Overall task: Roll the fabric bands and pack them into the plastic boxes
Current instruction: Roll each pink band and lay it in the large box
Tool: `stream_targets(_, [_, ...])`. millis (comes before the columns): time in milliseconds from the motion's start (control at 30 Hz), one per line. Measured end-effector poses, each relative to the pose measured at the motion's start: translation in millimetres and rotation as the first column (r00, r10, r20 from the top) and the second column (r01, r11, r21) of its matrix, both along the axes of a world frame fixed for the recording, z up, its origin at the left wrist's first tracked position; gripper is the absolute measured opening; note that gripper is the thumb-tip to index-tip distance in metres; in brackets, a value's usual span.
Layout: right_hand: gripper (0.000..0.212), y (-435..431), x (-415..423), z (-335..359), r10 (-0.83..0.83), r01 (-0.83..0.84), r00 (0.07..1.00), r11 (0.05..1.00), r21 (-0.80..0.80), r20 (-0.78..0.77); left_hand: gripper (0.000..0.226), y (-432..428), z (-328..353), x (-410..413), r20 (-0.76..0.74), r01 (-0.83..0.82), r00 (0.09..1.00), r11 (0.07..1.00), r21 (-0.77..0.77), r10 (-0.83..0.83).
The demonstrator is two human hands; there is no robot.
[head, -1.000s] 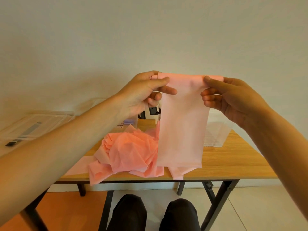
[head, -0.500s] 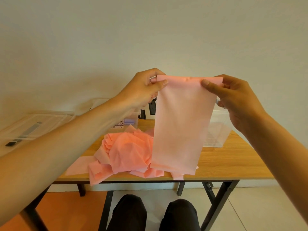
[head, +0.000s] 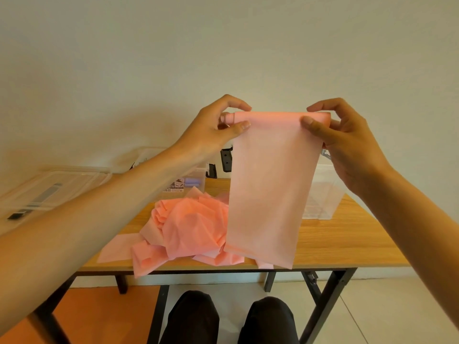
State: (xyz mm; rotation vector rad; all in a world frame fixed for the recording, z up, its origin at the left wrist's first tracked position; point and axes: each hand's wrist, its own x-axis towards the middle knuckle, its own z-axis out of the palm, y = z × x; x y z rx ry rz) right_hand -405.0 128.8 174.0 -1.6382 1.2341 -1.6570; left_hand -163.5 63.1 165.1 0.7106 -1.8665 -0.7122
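Note:
A pink fabric band [head: 268, 189] hangs in the air above the table, its top edge rolled into a thin tube. My left hand [head: 218, 130] pinches the left end of that roll between thumb and fingers. My right hand [head: 347, 145] pinches the right end the same way. The band's lower edge hangs just over the table's front edge. A crumpled pile of pink bands [head: 188, 227] lies on the wooden table [head: 347, 249]. A clear plastic box [head: 323, 194] stands behind the band at the right, another clear box [head: 191, 180] behind my left forearm.
A clear flat lid with a dark strip [head: 47, 192] lies off to the left on a pale surface. Black clips [head: 226, 160] show behind the band near the wall. My knees [head: 223, 319] are under the table's front edge.
The band's top edge has been turned over into a small roll. Both hands have shifted slightly and the hanging end has risen a little.

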Motion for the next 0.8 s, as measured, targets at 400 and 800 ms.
stream_targets(400, [0.033,0.9,-3.4,2.7,0.141,-0.145,0.988,0.987,-0.065,-0.059,0.017,-2.4,4.5,2.8,-0.054,0.004,0.998,0.992,-0.122,-0.01])
stream_targets(800, [0.028,-5.2,-7.5,0.2,0.083,-0.096,0.991,0.988,-0.122,-0.107,0.026,-5.6,5.9,6.4,-0.096,0.01,0.995,0.981,-0.193,-0.029])
